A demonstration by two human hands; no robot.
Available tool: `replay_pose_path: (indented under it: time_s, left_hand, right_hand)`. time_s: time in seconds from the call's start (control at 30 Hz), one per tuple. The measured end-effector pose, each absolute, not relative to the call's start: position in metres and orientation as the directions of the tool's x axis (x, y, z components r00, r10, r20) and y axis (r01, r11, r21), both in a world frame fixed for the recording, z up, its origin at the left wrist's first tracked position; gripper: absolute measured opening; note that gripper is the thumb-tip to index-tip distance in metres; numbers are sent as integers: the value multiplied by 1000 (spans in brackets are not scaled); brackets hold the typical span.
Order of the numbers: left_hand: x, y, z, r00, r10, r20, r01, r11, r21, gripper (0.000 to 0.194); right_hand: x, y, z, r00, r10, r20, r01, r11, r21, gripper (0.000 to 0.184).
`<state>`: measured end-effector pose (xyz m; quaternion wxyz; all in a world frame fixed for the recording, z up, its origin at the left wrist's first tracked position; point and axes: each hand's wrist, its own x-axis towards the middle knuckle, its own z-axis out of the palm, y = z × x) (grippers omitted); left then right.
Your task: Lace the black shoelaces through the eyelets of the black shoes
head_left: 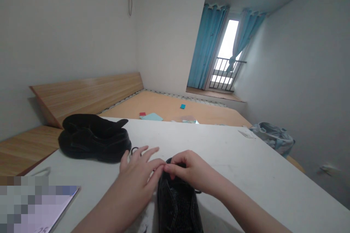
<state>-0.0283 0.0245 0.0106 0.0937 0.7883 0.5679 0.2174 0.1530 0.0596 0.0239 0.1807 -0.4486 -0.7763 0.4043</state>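
Note:
A black knit shoe [177, 204] lies on the white table [246, 167] right in front of me, toe toward me. My left hand [139, 171] and my right hand [188, 169] meet at its far end, fingertips pinched together on the black shoelace at the top of the shoe. Some fingers of my left hand stretch out over the table. A second black shoe [94, 138] rests on its sole at the left of the table, with a loop of black lace [134, 150] beside it.
A sheet of paper [41, 204] lies at the table's near left corner. Behind the table stands a bare wooden bed frame [169, 107] with small coloured items on it. A bag [273, 136] sits at the right, a curtained balcony door [226, 54] beyond.

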Motion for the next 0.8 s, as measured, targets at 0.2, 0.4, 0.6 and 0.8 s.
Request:
replay_pose_path:
  time_s: [0.2,0.4,0.6,0.8]
  left_hand:
    - [-25,21,24,376,903,208,789,-429,439,28]
    - [-29,15,26,320,946,-49,894,-284,346,33]
    - [-28,10,33,356,931,-73,868,-301,394,33]
    - [-30,8,34,381,923,-52,868,-337,364,35]
  right_hand:
    - [152,54,26,-488,871,-60,629,303,-716,40]
    - [152,34,47,-531,838,-125,728,376,-574,18]
    - [158,43,42,-578,782,-235,678,300,-671,17]
    - [157,45,40,-578,775,-254,671,276,-688,18]
